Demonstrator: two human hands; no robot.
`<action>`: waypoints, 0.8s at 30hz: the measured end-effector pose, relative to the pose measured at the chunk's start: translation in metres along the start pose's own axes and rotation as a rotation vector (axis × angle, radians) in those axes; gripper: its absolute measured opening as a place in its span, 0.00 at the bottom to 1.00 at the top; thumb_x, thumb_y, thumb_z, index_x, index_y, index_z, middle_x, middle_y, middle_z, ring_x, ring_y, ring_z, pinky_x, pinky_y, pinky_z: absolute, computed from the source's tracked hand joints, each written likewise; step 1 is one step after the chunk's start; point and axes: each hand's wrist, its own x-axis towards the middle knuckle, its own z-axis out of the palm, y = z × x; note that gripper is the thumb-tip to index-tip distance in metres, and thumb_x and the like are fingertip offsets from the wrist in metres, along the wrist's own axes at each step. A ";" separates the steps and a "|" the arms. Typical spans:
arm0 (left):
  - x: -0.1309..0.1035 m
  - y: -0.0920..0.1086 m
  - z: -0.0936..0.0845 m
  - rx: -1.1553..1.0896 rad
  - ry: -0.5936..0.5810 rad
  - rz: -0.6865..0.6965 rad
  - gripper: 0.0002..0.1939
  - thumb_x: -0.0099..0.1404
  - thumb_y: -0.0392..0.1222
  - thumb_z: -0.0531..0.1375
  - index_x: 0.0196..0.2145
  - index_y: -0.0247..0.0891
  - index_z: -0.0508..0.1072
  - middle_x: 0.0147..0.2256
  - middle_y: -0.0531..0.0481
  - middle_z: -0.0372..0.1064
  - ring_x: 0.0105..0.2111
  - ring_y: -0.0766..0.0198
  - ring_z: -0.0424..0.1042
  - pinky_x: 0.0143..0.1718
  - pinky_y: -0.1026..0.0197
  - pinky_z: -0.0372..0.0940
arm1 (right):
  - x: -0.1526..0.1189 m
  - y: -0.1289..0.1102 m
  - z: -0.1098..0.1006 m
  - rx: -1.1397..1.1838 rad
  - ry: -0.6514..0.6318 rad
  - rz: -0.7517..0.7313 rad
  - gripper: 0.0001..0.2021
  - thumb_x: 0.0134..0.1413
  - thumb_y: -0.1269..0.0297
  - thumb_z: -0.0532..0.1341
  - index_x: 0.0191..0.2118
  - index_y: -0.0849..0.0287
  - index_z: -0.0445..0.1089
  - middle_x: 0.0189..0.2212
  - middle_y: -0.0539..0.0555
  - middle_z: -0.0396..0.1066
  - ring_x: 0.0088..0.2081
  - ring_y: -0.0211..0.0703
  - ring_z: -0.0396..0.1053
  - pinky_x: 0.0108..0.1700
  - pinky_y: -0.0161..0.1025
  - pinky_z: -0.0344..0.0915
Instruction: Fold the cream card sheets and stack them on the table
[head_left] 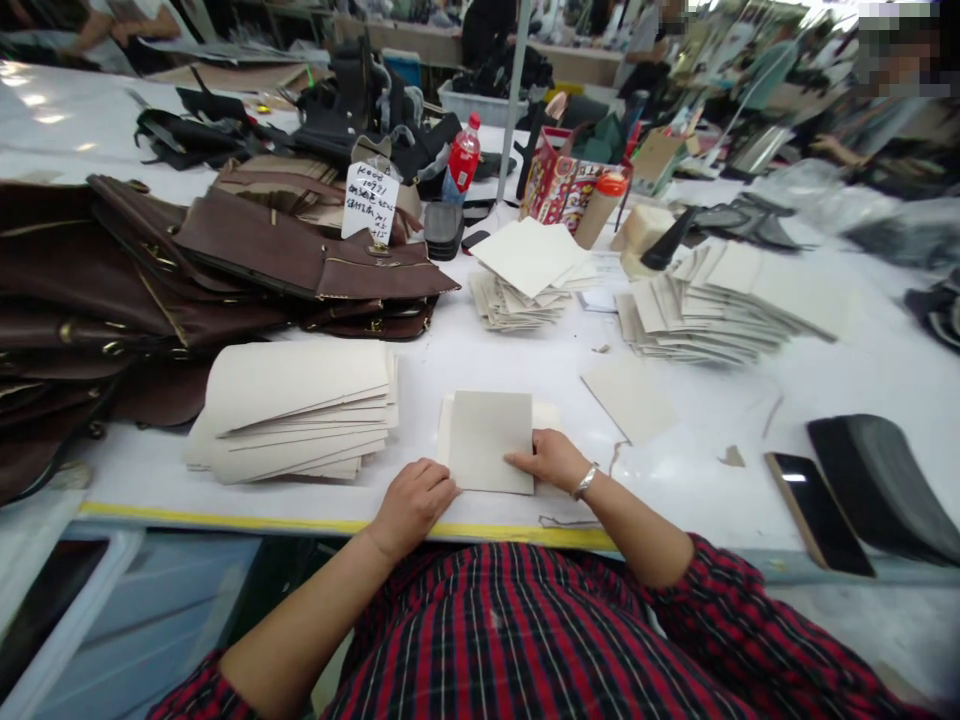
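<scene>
A small square grey cardboard piece (491, 440) lies over a cream sheet (547, 413), which peeks out on both sides near the table's front edge. My right hand (551, 460) grips its right edge, thumb on top, other fingers partly hidden. At the lower left corner, my left hand (420, 498) has its fingers curled together against the edge; its thumb is hidden. Left of them sits a stack of larger cream boards (300, 405) with rounded left ends. A loose cream piece (630, 398) rests to the right.
Brown leather bags (247, 250) are heaped at the left. Behind stand two piles of board pieces (529, 265), (720, 300), a red-labelled bottle (463, 160) and a patterned box (562, 175). A phone (817, 510) and curved black pieces (877, 485) lie at the right. People work beyond.
</scene>
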 end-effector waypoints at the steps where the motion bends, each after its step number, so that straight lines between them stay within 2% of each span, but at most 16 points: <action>1: 0.000 0.000 0.000 0.002 0.002 0.006 0.08 0.63 0.39 0.51 0.30 0.37 0.68 0.30 0.50 0.64 0.34 0.63 0.60 0.37 0.58 0.59 | -0.001 -0.002 -0.002 -0.106 0.030 0.010 0.18 0.45 0.51 0.57 0.32 0.62 0.70 0.30 0.57 0.72 0.32 0.46 0.68 0.32 0.36 0.61; 4: 0.000 0.000 -0.001 0.004 0.022 0.026 0.08 0.63 0.38 0.51 0.31 0.37 0.68 0.31 0.49 0.64 0.34 0.63 0.60 0.37 0.58 0.58 | -0.003 -0.006 -0.008 -0.237 0.049 0.027 0.19 0.44 0.48 0.57 0.31 0.61 0.70 0.28 0.56 0.71 0.30 0.43 0.67 0.29 0.34 0.58; 8: 0.001 0.001 -0.001 0.000 0.038 0.040 0.07 0.62 0.37 0.51 0.31 0.37 0.68 0.30 0.49 0.64 0.34 0.63 0.61 0.38 0.58 0.59 | -0.001 -0.002 -0.009 -0.214 0.002 0.026 0.17 0.44 0.50 0.59 0.31 0.60 0.68 0.27 0.53 0.70 0.28 0.40 0.66 0.26 0.31 0.55; 17: 0.001 0.004 0.001 0.019 0.058 0.038 0.08 0.62 0.37 0.51 0.29 0.37 0.68 0.29 0.49 0.65 0.33 0.63 0.62 0.38 0.58 0.59 | -0.001 0.003 -0.005 -0.247 0.017 0.031 0.17 0.44 0.48 0.58 0.28 0.59 0.66 0.25 0.52 0.69 0.26 0.38 0.64 0.25 0.31 0.52; 24: 0.004 0.008 -0.002 0.065 0.015 0.027 0.09 0.63 0.37 0.50 0.28 0.37 0.67 0.31 0.49 0.64 0.34 0.63 0.61 0.37 0.57 0.59 | -0.001 0.005 -0.003 -0.269 0.026 0.032 0.18 0.45 0.47 0.57 0.28 0.59 0.66 0.25 0.52 0.69 0.27 0.39 0.64 0.25 0.32 0.51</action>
